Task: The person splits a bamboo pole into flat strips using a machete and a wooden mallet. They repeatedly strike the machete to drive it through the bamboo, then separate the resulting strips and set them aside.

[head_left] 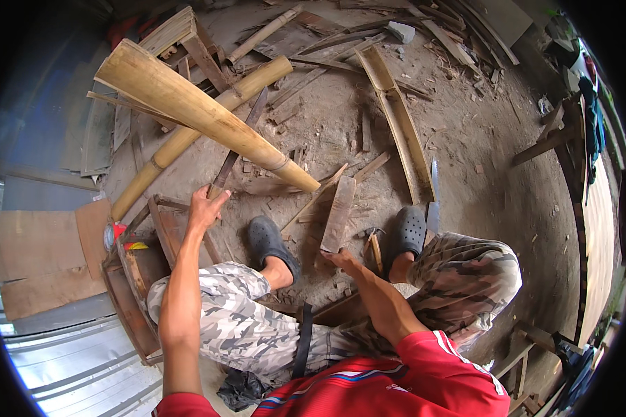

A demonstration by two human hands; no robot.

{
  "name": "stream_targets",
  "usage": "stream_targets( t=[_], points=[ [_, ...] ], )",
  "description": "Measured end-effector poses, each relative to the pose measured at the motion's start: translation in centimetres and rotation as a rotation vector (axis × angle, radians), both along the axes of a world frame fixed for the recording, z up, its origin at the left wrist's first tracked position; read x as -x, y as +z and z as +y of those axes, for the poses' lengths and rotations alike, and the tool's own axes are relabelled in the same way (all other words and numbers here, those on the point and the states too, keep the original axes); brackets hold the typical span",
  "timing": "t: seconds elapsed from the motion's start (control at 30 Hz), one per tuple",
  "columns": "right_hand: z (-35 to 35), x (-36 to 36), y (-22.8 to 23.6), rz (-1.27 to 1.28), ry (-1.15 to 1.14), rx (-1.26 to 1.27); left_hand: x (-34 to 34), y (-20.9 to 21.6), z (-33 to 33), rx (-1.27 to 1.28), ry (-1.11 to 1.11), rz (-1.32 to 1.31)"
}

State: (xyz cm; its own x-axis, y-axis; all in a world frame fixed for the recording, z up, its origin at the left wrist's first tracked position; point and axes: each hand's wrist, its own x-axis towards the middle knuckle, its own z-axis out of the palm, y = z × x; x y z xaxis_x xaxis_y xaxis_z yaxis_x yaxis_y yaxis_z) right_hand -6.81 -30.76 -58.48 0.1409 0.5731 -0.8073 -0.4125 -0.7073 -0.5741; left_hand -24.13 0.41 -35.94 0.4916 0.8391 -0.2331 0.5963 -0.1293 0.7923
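My left hand (207, 207) is closed round the handle of a machete (226, 169). Its long dark blade runs up behind a thick bamboo piece (202, 104), and the tip shows on the far side. Whether the blade bites into the bamboo or only passes under it, I cannot tell. This bamboo slants from the upper left toward the middle, with a split strip along its left edge. A longer bamboo pole (167, 151) lies beneath it. In my right hand (341, 258) is the near end of a rectangular wooden block (341, 212), held between my feet.
Close to my right foot lie a hammer (375, 251) and a saw (433, 194). Further off is a half-split bamboo length (398, 121). Wood scraps litter the dirt floor (487, 174). A wooden crate-like frame (135, 278) stands left of my leg, and a wooden bench (595, 229) is at right.
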Motion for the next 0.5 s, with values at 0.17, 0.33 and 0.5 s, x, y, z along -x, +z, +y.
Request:
stream_targets(
  t=[0.17,0.33,0.5],
  points=[
    [2.3,2.9,-4.3,0.280,-0.341,0.017,-1.3,-0.2,0.3,-0.038,-0.023,0.031],
    [1.8,3.3,-3.2,0.623,-0.682,-0.295,-1.0,-0.4,0.5,-0.017,-0.042,0.062],
    [0.9,-1.1,-3.4,0.838,-0.735,-0.428,-4.2,0.8,0.6,-0.016,-0.093,-0.023]
  ],
)
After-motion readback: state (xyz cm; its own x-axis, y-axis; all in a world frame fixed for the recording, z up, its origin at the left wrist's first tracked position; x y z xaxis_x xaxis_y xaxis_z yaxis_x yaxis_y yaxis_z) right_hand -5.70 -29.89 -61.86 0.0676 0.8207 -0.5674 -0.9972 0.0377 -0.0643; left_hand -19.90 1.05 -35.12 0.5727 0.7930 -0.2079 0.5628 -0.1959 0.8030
